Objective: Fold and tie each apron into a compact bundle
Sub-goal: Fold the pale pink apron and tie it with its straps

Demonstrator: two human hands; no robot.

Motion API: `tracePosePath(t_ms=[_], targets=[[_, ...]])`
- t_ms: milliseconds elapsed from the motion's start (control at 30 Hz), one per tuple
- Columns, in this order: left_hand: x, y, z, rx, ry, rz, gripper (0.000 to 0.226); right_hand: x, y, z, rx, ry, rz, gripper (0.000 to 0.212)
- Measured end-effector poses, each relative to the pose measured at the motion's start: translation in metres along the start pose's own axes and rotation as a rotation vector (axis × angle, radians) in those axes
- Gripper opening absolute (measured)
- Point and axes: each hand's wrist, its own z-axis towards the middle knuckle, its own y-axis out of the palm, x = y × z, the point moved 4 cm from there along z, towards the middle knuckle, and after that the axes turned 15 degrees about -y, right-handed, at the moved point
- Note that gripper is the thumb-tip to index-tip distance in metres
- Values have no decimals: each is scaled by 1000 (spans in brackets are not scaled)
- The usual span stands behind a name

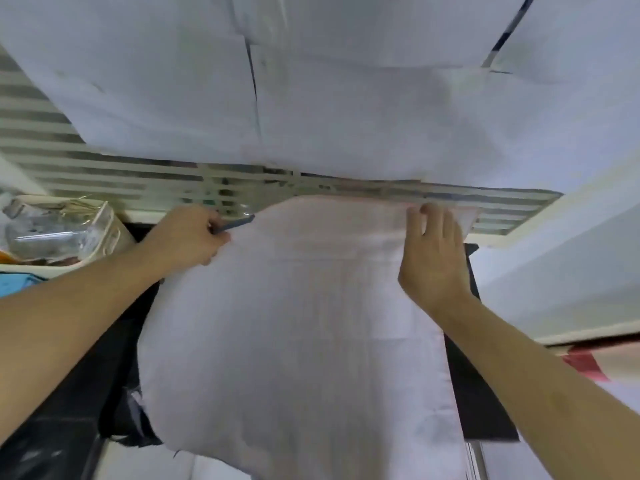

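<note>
A white apron (294, 323) lies spread across the middle of the view, over dark material, its top edge near a slatted grille (104, 174). The right hand (433, 251) presses flat on its upper right corner, fingers straight. The left hand (183, 237) grips the upper left edge, curled round a dark strap (235, 224).

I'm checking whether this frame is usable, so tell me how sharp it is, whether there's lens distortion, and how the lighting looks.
Head view: soft all over, with motion smear on the slatted panel; the left hand and right hand on the white apron have blurred edges. Wide-angle bending curves the panel and splays the forearms. Lighting is flat and bluish, with faint shadows and no glare.
</note>
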Motion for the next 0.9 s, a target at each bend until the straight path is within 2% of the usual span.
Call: tracePosePath(t_ms=[67, 133, 167, 200, 233, 300, 367, 400, 467, 500, 533, 567, 733, 800, 867, 900], targets=[[-1, 28, 19, -18, -34, -57, 16, -43, 49, -25, -177, -94, 158, 71], [-3, 54, 38, 1, -96, -132, 12, -77, 110, -53, -497, -144, 379, 72], [-4, 67, 46, 13, -121, -154, 20, -86, 138, -65, -656, -128, 458, 80], [-5, 83, 53, 1, -149, -174, 38, -92, 164, -75, -773, -110, 481, 90], [-7, 97, 54, -14, -160, -167, 59, -94, 183, -80, -822, -112, 458, 98], [-9, 124, 47, 76, -59, -17, 89, -94, 209, -81, -822, -111, 426, 106], [-6, 150, 24, 185, 196, 163, 96, -93, 215, -77, -781, -110, 433, 108], [-7, 168, 13, 132, 308, 231, 100, -91, 218, -74, -763, -107, 438, 109], [-17, 210, -7, -213, 390, 348, 116, -87, 219, -70, -740, -112, 440, 109], [-26, 232, -15, -404, 346, 412, 128, -84, 220, -69, -728, -112, 447, 109], [-35, 248, -20, -513, 285, 497, 140, -82, 220, -68, -718, -110, 462, 110], [-40, 257, -23, -533, 245, 569, 147, -80, 219, -67, -708, -107, 474, 109], [-39, 260, -24, -395, 227, 519, 156, -90, 195, -94, -555, -112, 438, 98], [-42, 257, -28, -345, 228, 476, 153, -106, 178, -119, -458, -125, 402, 84], [-41, 256, -46, -248, 314, 409, 142, -119, 170, -143, -489, -57, 382, 64], [-39, 260, -60, -200, 386, 356, 128, -122, 171, -152, -537, 31, 413, 58]])
